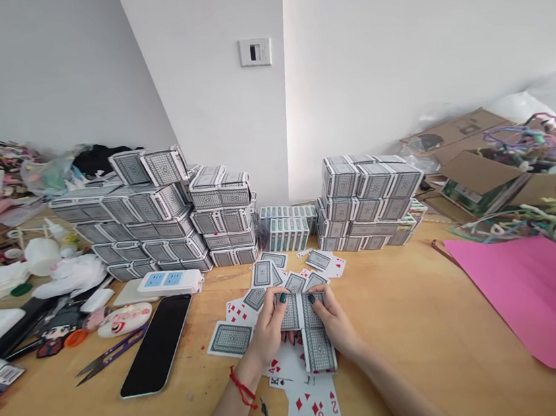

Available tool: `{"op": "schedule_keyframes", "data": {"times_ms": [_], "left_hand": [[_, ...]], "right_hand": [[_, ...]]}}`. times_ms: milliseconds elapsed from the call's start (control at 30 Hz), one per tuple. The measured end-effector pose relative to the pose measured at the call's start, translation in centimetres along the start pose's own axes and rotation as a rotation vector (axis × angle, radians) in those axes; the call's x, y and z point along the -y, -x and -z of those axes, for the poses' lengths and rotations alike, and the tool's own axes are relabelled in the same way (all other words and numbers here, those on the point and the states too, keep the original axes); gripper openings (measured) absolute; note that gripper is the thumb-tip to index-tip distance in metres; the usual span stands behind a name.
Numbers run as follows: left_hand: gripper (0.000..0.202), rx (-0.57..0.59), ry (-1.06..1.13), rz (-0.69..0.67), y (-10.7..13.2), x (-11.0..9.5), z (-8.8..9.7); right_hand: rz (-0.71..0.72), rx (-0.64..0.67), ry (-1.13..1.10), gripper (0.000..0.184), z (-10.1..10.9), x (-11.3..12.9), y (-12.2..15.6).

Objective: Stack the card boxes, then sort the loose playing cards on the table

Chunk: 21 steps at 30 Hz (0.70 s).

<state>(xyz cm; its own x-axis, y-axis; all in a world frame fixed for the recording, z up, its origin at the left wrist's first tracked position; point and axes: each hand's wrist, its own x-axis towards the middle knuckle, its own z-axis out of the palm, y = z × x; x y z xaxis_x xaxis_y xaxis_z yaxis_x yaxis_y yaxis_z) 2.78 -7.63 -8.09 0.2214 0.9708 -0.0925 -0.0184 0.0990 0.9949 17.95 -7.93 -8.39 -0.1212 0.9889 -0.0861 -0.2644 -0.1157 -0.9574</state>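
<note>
My left hand (270, 331) and my right hand (334, 324) meet over the wooden table (410, 326), each closed on playing cards (299, 310) held back-side up between them. A further card (319, 349) lies face down just below my right hand. Loose cards are scattered around: face-down ones (231, 339) to the left and beyond my fingers, face-up red ones (312, 403) near my wrists. A red string bracelet (242, 387) is on my left wrist.
Stacks of boxed card decks (159, 214) (371, 201) line the back. A black phone (157, 343), scissors (112, 354), a power strip (169, 282) and clutter lie left. A pink sheet (541, 299) and cardboard boxes (478, 174) are right.
</note>
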Motion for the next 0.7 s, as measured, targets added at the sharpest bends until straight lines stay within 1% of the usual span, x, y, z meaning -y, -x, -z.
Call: {"op": "schedule_keyframes", "data": {"times_ms": [67, 133, 167, 233, 300, 400, 467, 533, 633, 700], "left_hand": [[0.025, 0.018, -0.028, -0.003, 0.0, -0.4, 0.0], [0.025, 0.004, -0.051, -0.042, 0.1, -0.8, 0.0], [0.026, 0.001, -0.041, -0.063, 0.1, -1.1, 0.1], [0.03, 0.037, 0.043, -0.069, 0.1, -1.4, 0.1], [0.036, 0.09, 0.194, -0.015, 0.0, -1.6, 0.2], [0.047, 0.112, 0.399, 0.11, -0.2, -1.5, 0.6], [0.051, 0.125, 0.462, 0.196, -0.2, -1.4, 0.8], [0.051, 0.155, 0.472, 0.248, -0.3, -1.4, 1.0], [0.044, 0.157, 0.449, 0.25, -0.3, -1.4, 1.1], [0.038, 0.122, 0.456, 0.245, -0.4, -1.3, 1.2]], "right_hand": [[-0.035, 0.014, -0.022, 0.028, 0.1, 0.0, -0.1], [-0.039, -0.003, -0.038, 0.03, 0.3, 0.0, -0.2], [-0.034, -0.022, -0.046, 0.031, 0.4, 0.0, -0.3], [-0.021, -0.063, -0.067, 0.033, 0.6, 0.1, -0.4], [-0.015, -0.089, -0.096, 0.034, 0.7, 0.1, -0.5], [-0.034, -0.111, -0.085, 0.032, 0.7, 0.0, -0.5], [-0.047, -0.108, -0.03, 0.031, 0.7, 0.0, -0.5], [-0.006, -0.098, 0.065, 0.033, 0.7, 0.0, -0.6], [0.135, -0.101, 0.272, 0.033, 1.0, 0.3, -0.7], [0.202, -0.146, 0.39, 0.036, 1.6, 0.5, -0.9]]}}
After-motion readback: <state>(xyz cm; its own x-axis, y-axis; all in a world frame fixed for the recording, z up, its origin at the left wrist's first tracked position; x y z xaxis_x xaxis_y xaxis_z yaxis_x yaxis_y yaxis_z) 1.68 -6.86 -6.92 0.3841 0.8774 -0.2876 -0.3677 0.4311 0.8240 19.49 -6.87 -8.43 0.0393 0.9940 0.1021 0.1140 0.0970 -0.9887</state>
